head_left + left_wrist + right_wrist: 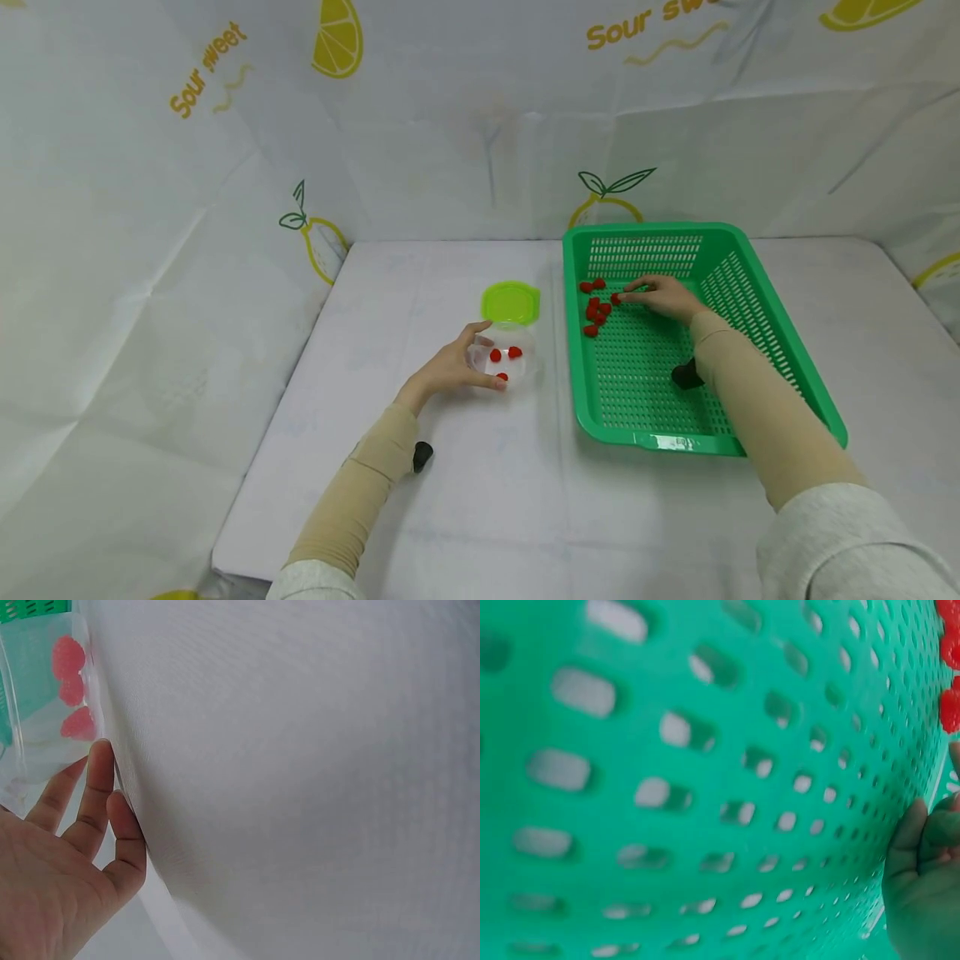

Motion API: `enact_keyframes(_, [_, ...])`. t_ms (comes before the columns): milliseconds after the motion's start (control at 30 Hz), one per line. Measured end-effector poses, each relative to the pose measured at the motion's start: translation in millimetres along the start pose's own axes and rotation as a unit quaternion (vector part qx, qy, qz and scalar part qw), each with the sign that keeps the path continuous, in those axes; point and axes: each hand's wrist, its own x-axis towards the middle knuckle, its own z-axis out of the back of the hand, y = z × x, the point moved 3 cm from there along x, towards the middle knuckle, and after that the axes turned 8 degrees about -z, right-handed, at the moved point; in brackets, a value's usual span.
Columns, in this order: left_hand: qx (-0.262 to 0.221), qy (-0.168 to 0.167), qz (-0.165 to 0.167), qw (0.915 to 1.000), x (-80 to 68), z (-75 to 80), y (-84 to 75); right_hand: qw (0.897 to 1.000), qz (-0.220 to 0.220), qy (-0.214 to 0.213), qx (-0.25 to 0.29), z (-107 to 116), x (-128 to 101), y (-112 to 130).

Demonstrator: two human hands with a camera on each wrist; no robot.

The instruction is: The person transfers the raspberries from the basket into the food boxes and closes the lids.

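My left hand (pixel 457 367) curls round a small clear container (pixel 529 372) on the white table, thumb on the near side. Three red berries (pixel 504 354) lie inside it. In the left wrist view the left hand's fingers (pixel 96 787) rest against the container wall (pixel 37 720), with the berries (pixel 71 682) behind it. My right hand (pixel 663 297) is inside the green basket (pixel 652 440) and pinches one red berry (pixel 616 298) at its fingertips, beside a cluster of several red berries (pixel 596 310). The right wrist view shows the basket mesh (pixel 705 787), the right hand (pixel 922 900) and berries (pixel 951 712).
A lime green lid (pixel 511 302) lies flat just behind the container. The basket stands right of the container, close to it. The white table (pixel 480 500) is walled in by lemon-print sheeting on the left, back and right.
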Motion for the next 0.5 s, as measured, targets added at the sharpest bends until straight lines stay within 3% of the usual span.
enact_keyframes(333, [0.002, 0.003, 0.005, 1.0000, 0.2, -0.8, 0.2, 0.998, -0.010, -0.036, -0.057, -5.7, 2.4, 2.6])
enact_keyframes(500, [-0.001, 0.000, 0.004, 1.0000, 0.7, -0.2, -0.9, 0.998, -0.009, -0.037, -0.052, -6.2, 3.8, 2.3])
